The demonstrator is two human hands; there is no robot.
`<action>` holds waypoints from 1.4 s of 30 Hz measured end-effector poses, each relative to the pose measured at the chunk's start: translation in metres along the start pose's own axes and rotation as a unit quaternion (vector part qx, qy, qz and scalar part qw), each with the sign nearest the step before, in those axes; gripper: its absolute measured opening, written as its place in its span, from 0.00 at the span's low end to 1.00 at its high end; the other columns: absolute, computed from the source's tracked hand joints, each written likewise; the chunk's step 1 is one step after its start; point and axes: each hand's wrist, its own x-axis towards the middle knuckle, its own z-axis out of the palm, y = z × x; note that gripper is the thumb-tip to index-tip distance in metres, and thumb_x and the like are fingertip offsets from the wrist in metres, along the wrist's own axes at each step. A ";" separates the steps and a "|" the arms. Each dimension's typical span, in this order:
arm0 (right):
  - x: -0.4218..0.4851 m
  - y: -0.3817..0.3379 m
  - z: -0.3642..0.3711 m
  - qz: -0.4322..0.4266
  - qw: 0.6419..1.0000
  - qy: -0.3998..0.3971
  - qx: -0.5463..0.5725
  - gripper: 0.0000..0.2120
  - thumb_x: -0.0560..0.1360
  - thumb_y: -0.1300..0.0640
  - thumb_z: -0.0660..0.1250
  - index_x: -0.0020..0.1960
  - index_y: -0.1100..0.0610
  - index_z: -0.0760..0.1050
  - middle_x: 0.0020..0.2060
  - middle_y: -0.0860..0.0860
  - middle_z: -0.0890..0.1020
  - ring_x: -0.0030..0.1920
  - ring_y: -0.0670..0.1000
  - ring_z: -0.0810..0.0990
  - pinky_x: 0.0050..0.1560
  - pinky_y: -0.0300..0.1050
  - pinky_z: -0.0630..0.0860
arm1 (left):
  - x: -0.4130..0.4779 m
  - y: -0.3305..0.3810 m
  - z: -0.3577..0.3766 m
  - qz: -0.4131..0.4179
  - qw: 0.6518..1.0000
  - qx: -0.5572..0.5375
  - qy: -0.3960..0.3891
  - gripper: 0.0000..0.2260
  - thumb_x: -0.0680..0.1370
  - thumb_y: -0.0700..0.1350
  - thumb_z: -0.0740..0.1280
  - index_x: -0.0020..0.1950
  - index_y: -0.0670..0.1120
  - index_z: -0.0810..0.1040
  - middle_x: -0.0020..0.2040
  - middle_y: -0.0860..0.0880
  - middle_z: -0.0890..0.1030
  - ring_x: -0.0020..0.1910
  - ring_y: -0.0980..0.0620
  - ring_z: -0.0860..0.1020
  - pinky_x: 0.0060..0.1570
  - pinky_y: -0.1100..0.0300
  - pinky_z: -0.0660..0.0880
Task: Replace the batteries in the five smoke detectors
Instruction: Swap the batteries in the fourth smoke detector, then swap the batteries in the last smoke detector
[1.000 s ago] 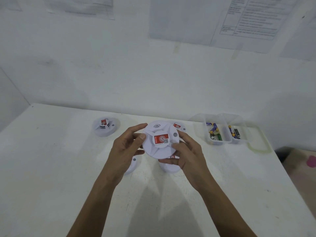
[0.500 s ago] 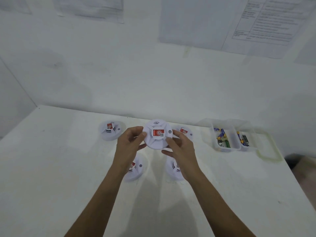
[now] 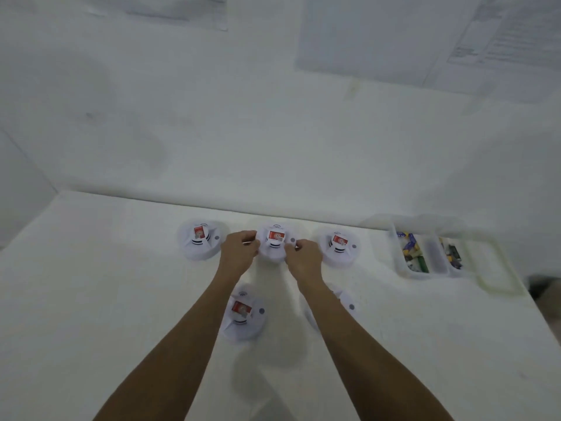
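1. Gripping the middle smoke detector [image 3: 275, 238] of the far row from both sides, the two hands reach out over the white table [image 3: 91, 299].
2. The left hand [image 3: 239, 252] has its fingers curled against the left edge of that detector; the right hand [image 3: 303, 258] has its fingers curled against the right edge.
3. This detector sits face up, with a red label on its raised centre. It is low over the table or resting on it; the blur does not let me tell which.
4. Two more detectors share the far row: the far-left detector [image 3: 198, 243] just beyond the left hand, and the far-right detector [image 3: 340, 247] just beyond the right hand. Both lie flat and show red labels.
5. Nearer the person lie two others. The near-left detector [image 3: 243, 314] is between the forearms, beside the left one, label up. The near-right detector [image 3: 349, 305] is partly covered by the right forearm [image 3: 349, 335].
6. At the far right of the table stands a clear divided container [image 3: 431, 253], well apart from the hands, with loose batteries [image 3: 409, 247] in its compartments.
7. A clear lid [image 3: 481, 278] with a pale green rim lies flat just to the right of the container.
8. Printed sheets [image 3: 394, 41] hang on the white wall [image 3: 212, 132] behind the table.
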 end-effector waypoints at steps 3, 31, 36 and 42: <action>0.004 0.006 0.007 0.018 0.999 -0.005 -0.040 0.20 0.76 0.63 0.61 0.27 0.57 0.61 0.25 0.51 0.66 0.27 0.47 0.65 0.27 0.39 0.61 | 0.003 -0.009 0.004 0.004 0.999 0.044 -0.009 0.14 0.74 0.36 0.65 0.34 0.53 0.71 0.34 0.53 0.73 0.40 0.50 0.73 0.46 0.52 0.73; -0.017 -0.054 0.107 -0.109 0.967 -0.179 -0.148 0.09 0.79 0.58 0.59 0.52 0.60 0.76 0.49 0.53 0.76 0.50 0.55 0.76 0.45 0.35 0.66 | 0.006 -0.056 -0.112 -0.044 0.981 0.143 0.123 0.16 0.79 0.46 0.65 0.63 0.38 0.75 0.63 0.37 0.74 0.62 0.39 0.73 0.59 0.51 0.71; -0.016 -0.058 0.117 -0.114 0.963 -0.174 -0.174 0.20 0.77 0.65 0.57 0.27 0.57 0.58 0.25 0.51 0.64 0.30 0.52 0.63 0.31 0.43 0.59 | 0.009 -0.052 -0.121 -0.061 0.988 0.117 0.075 0.13 0.76 0.45 0.66 0.50 0.35 0.77 0.49 0.37 0.82 0.45 0.44 0.78 0.43 0.58 0.69; -0.023 -0.058 0.119 -0.043 0.987 -0.152 -0.028 0.08 0.79 0.58 0.58 0.54 0.60 0.73 0.44 0.53 0.79 0.43 0.53 0.80 0.44 0.46 0.79 | -0.006 -0.044 -0.118 -0.048 0.993 0.063 0.093 0.06 0.77 0.44 0.67 0.51 0.42 0.77 0.53 0.42 0.82 0.51 0.44 0.81 0.46 0.59 0.72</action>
